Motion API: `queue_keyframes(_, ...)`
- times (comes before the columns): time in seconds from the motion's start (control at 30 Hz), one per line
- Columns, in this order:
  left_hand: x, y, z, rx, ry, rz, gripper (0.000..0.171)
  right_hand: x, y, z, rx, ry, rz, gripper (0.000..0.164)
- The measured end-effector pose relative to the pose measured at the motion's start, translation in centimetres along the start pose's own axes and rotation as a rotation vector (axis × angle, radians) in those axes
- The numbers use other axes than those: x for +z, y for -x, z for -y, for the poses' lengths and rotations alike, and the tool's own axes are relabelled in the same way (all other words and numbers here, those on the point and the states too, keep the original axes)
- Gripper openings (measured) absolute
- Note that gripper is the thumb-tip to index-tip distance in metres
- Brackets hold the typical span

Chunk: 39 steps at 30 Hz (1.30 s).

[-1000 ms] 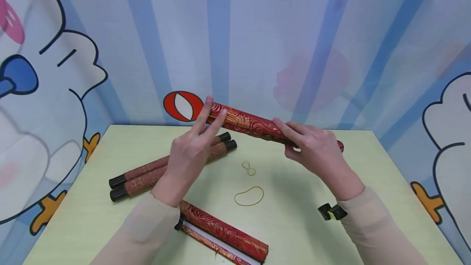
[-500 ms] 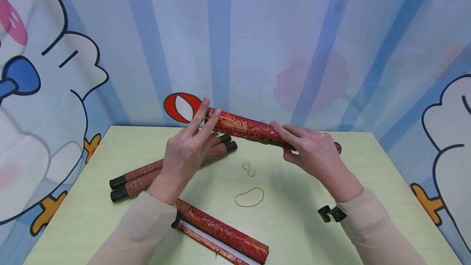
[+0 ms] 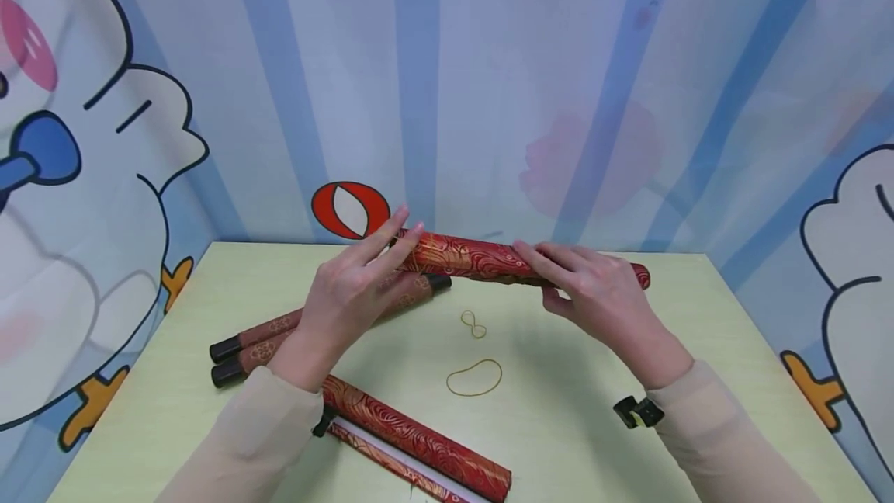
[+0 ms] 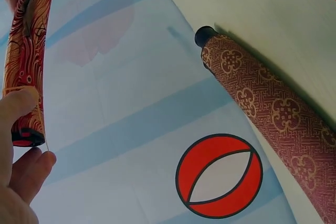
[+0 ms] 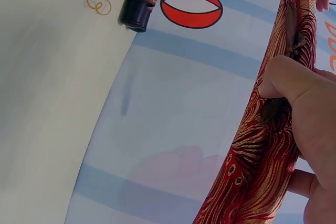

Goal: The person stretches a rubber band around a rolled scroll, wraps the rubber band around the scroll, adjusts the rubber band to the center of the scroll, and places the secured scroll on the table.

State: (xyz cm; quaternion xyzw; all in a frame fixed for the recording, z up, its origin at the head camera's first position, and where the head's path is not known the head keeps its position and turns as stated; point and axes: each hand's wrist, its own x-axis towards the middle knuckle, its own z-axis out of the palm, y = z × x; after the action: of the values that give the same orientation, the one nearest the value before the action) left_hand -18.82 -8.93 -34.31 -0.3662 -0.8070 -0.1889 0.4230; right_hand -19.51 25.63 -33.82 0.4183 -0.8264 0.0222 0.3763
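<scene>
A rolled red-and-gold brocade scroll is held in the air above the back of the table. My right hand grips its right part; in the right wrist view the thumb lies across the roll, beside a dark ribbon tie. My left hand is at the other end. In the left wrist view its thumb presses a thin yellow rubber band against the roll. The band crosses the roll and stretches to a fingertip past the black end cap. Parts of the left fingers are hidden behind the roll.
Two brown patterned scrolls with black ends lie at the left, partly behind my left arm. Another red scroll, slightly unrolled, lies in front. Two rubber bands, one twisted and one looped, lie mid-table.
The left end of the held scroll has dropped, so the roll lies nearer level. My left hand has moved down and slightly left with it. My right hand keeps its grip in nearly the same place.
</scene>
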Motion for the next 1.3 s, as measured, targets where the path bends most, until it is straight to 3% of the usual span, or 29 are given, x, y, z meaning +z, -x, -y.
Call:
queue_keyframes(0.3, -0.4, -0.1, 0.2, 0.018, 0.037, 0.062, 0.077, -0.3, 0.5, 0.0, -0.045, 0.005, 0.005, 0.077)
queue_keyframes(0.47, -0.5, -0.1, 0.4, -0.023, 0.106, 0.115, 0.073, -0.2, 0.7, 0.0, -0.062, -0.004, 0.004, 0.077)
queue_keyframes(0.87, -1.3, -0.5, 0.3, -0.199, 0.251, 0.276, 0.058, -0.4, 1.0, 0.4, -0.071, 0.001, 0.034, 0.073)
queue_keyframes(1.03, -1.8, -0.8, 0.4, -0.353, 0.346, 0.357, 0.048, -0.5, 0.9, 0.5, -0.089, 0.001, 0.027, 0.066)
queue_keyframes(1.2, -2.4, -1.0, 0.5, -0.482, 0.419, 0.331, 0.043, -0.5, 0.5, 0.6, -0.082, 0.007, 0.034, 0.072)
queue_keyframes(1.3, -3.1, -1.3, 0.2, -0.494, 0.404, 0.272, 0.042, -0.5, 0.2, 0.5, -0.080, 0.017, 0.023, 0.075)
